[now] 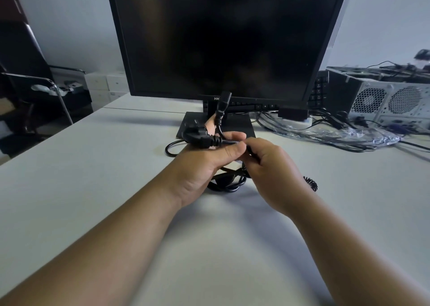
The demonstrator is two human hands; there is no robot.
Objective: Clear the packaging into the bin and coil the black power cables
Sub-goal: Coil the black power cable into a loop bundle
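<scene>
Left hand (202, 160) curls round black power cable (223, 185); right hand (272, 168) pinches it.

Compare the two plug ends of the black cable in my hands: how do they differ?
The wall plug lies sideways, pointing left across the left hand; the device connector stands upright above that hand. The wall plug looks broad and rounded; the device connector looks narrower and boxy. Both are black with ribbed collars, on the black power cable, which the right hand also pinches.
</scene>
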